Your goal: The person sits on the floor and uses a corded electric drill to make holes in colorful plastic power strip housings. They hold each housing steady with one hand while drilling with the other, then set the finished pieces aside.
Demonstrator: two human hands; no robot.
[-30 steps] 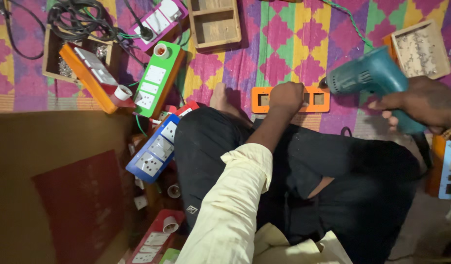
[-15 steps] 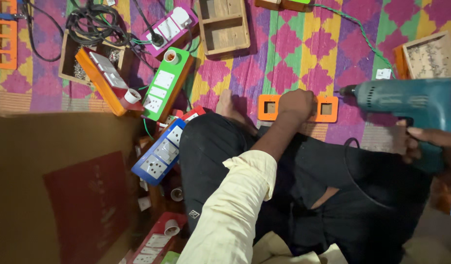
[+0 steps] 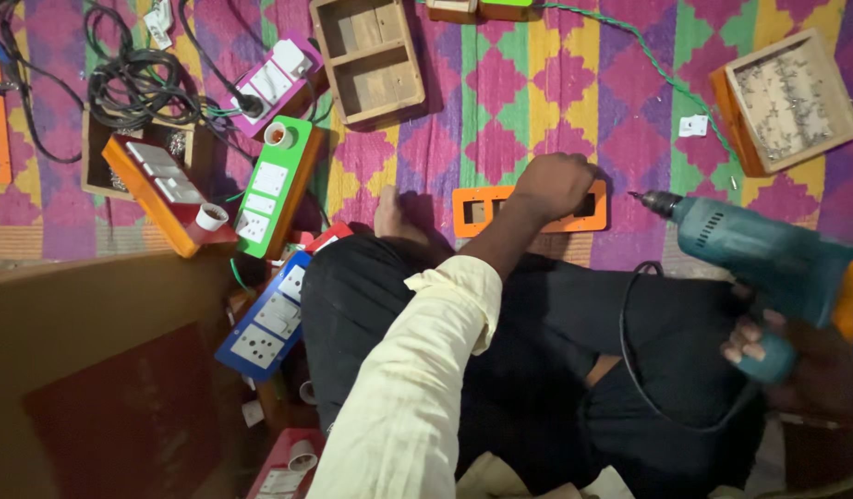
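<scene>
Two hands busy: left hand presses fingers down on orange frame, long axis running left-right on mat. Right hand wraps grip of teal drill, bit tip just right of frame.

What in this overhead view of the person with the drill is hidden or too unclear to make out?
- Orange frame, head view: its middle is covered by the left hand.
- Right hand: mostly hidden behind the teal drill; only fingertips show.
- Wooden tray, upper right: its small metal contents are too tiny to identify.
- Drill bit: blurred.
</scene>
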